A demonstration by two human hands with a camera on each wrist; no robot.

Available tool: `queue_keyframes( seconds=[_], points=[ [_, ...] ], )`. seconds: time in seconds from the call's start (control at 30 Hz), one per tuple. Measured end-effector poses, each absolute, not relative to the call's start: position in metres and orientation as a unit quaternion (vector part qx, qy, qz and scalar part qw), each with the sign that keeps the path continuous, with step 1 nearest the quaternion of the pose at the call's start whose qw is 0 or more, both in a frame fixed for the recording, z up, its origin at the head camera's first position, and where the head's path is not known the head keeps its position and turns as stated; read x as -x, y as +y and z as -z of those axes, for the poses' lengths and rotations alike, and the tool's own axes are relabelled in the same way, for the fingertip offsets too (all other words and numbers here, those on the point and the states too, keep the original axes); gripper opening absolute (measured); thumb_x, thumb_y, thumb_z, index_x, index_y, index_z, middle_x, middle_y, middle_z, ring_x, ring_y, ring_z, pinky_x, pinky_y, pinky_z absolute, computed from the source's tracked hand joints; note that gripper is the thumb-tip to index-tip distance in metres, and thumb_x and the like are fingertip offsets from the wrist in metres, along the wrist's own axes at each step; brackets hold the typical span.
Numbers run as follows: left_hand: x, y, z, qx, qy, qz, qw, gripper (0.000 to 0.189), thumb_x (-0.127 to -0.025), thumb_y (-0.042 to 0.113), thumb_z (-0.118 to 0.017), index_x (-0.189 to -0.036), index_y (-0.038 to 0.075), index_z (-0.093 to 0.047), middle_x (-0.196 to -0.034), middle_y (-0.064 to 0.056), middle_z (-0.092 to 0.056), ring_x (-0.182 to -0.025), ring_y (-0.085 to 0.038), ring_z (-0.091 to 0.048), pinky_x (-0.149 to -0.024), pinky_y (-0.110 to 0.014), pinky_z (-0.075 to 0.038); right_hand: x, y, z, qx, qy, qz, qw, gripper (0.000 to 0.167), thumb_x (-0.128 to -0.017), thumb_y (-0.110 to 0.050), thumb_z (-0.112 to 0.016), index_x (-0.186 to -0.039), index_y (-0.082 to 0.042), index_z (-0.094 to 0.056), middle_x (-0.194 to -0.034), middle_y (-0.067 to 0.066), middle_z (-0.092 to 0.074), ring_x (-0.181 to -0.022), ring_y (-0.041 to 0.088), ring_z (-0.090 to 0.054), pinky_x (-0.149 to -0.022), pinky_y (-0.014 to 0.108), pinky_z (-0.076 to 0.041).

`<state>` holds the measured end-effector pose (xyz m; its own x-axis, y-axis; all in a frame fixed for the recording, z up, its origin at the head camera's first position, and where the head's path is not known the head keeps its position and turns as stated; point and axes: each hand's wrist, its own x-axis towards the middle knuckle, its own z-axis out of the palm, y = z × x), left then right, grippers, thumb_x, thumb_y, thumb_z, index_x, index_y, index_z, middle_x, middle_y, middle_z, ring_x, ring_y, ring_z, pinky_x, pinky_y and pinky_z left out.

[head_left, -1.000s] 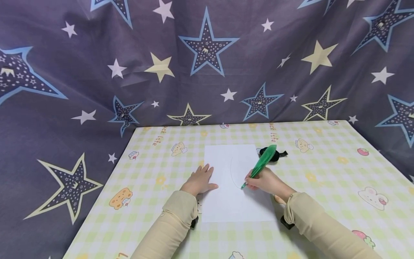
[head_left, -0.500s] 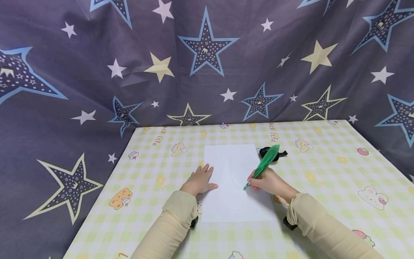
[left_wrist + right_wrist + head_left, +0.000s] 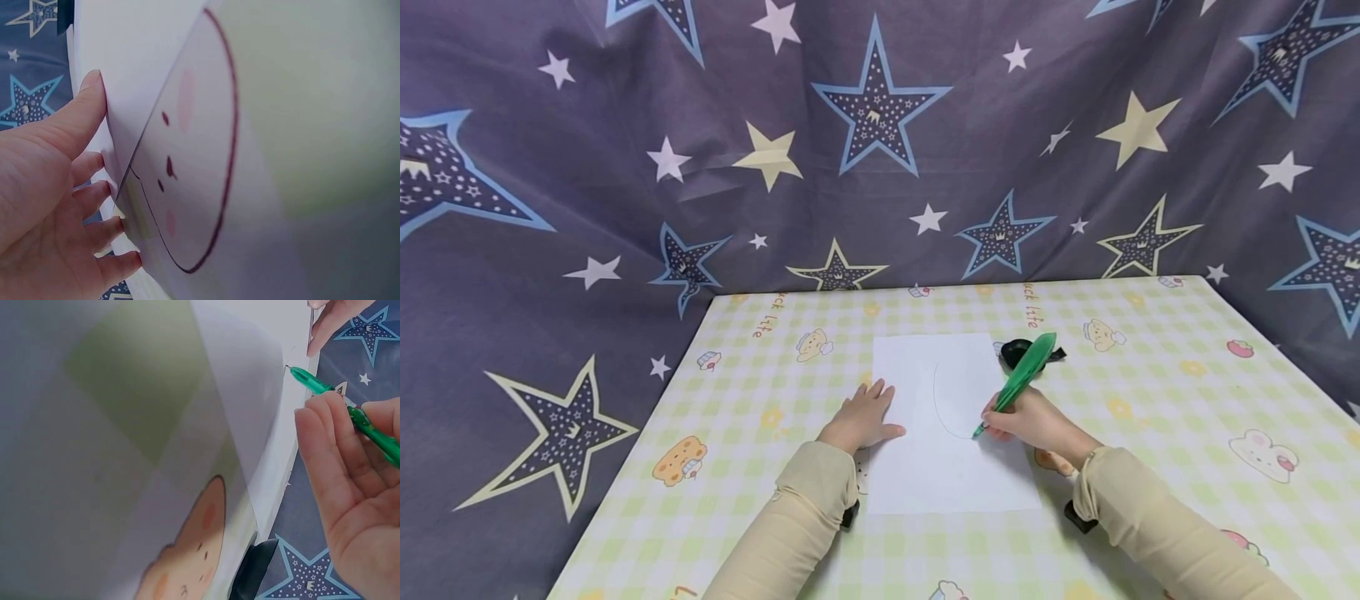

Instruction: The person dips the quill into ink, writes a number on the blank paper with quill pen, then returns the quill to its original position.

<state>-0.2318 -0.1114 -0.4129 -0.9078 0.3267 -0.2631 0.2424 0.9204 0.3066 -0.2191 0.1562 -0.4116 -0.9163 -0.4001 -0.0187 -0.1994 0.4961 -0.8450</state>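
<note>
A white sheet of paper (image 3: 925,479) lies on the table, with a thin curved line (image 3: 936,400) drawn on it. My left hand (image 3: 861,419) rests flat at the sheet's left edge, fingers spread; the left wrist view shows that hand (image 3: 56,187) with its fingertips on the paper. My right hand (image 3: 1033,421) pinches a green pen (image 3: 1028,371) with a broad leaf-like top. The pen leans up to the right, its tip at the lower end of the line. In the right wrist view the tip of the pen (image 3: 309,380) touches or nearly touches the paper.
A black object (image 3: 1013,353) lies beyond the right hand by the sheet's upper right corner, partly behind the pen top. A checked cloth (image 3: 1180,400) with cartoon prints covers the table. A dark star-patterned curtain (image 3: 925,150) hangs behind and to the sides.
My right hand and the pen have moved a little to the right, and the drawn line has lengthened along its bottom curve. The left hand stays in place.
</note>
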Motion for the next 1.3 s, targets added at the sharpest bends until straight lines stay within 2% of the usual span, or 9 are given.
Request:
queue_keyframes(
  seconds=[1.3],
  points=[
    [0.233,-0.112,0.415,-0.147,0.968,-0.127,0.159,0.071,-0.090,0.040,-0.056,-0.145,0.004,-0.027,-0.150,-0.014,-0.018,-0.135,-0.037,-0.013,-0.107,-0.052,-0.017,0.218,0.171,0.409,0.168,0.874,0.450,0.079,0.011,-0.087,-0.005,-0.059,-0.086,0.004,-0.066,-0.067,0.004,-0.063,-0.062,0.018,-0.061,-0.059,0.034,-0.053]
  ],
)
